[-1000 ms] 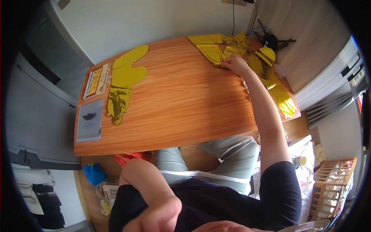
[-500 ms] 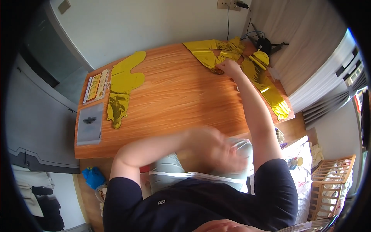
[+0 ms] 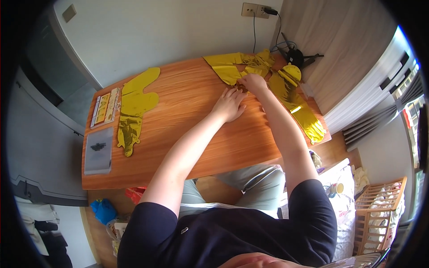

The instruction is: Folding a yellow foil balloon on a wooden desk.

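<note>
At the right hand, gold foil, glossy, partly crumpled

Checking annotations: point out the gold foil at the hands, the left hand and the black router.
gold foil (image 3: 227, 68): head view, flat left part
left hand (image 3: 228, 106): head view, back of the hand
black router (image 3: 295, 57): head view, central body

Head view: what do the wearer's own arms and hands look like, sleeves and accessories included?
A dark navy short-sleeved top covers the upper arms, its sleeves ending above the elbows. The left hand and right hand are ungloved, without a visible watch or bracelet; rings are too small to judge.
</note>
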The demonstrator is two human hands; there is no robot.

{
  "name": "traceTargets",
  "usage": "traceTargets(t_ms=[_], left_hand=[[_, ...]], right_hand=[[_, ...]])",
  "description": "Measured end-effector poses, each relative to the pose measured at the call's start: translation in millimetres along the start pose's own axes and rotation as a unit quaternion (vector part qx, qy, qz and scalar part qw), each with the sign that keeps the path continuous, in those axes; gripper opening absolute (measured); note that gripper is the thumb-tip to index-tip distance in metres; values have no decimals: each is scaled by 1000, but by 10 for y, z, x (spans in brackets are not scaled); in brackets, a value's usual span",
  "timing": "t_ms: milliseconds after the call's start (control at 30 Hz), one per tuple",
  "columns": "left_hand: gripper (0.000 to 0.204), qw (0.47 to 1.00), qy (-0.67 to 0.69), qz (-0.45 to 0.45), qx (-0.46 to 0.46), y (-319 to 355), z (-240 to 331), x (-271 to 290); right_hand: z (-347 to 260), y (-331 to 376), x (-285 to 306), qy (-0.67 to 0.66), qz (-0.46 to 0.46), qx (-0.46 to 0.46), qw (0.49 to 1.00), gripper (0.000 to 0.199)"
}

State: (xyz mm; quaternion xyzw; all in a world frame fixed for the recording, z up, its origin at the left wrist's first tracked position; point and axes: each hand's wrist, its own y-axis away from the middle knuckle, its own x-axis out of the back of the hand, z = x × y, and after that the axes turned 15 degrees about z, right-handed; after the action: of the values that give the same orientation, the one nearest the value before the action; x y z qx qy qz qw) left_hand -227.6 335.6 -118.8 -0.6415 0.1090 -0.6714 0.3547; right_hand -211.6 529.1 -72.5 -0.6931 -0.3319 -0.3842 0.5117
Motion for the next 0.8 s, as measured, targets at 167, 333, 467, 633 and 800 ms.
traceTargets(t_ms=[167, 333, 467, 633, 800], left_hand=[[54, 999, 8, -47, 9, -31, 46, 75], [54, 998, 29, -49, 33, 15, 32, 135], [56, 999, 33, -30, 19, -85, 96, 119], [58, 996, 0, 31, 86, -34, 43, 101], [59, 988, -17, 48, 148, -66, -14, 17]], right_hand=[[142, -182, 29, -56, -5, -47, 997, 38], [144, -431, 41, -135, 45, -45, 989, 41], [329, -636, 122, -173, 180, -47, 967, 46], [260, -488, 179, -108, 101, 191, 970, 42], [330, -476, 242, -134, 75, 205, 967, 33]])
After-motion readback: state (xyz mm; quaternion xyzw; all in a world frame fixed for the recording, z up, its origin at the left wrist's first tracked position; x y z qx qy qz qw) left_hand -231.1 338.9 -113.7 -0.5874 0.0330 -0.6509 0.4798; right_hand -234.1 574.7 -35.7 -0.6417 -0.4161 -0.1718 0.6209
